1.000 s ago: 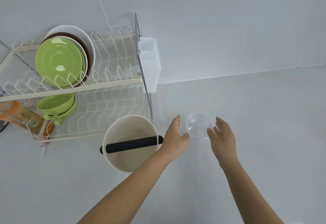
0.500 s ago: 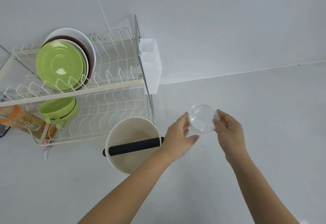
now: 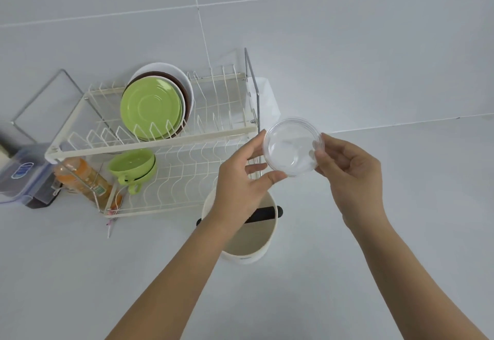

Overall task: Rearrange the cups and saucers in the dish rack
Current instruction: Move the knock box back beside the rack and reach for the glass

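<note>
Between both hands, a clear saucer (image 3: 292, 149) is hanging above the worktop (image 3: 401, 232), the left hand (image 3: 244, 176) and right hand (image 3: 350, 174) pinching its rim. At nine o'clock, the dish rack (image 3: 171, 141) is holding green saucers (image 3: 151, 108) above and green cups (image 3: 133, 166) below.

Lower rack tier (image 3: 192, 179) lies open at frame centre; 2 green cups (image 3: 135, 167) block its left end.

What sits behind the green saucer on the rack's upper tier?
Behind the green saucer stand a brown plate and a white plate; only their rims show, the rest is covered.
</note>
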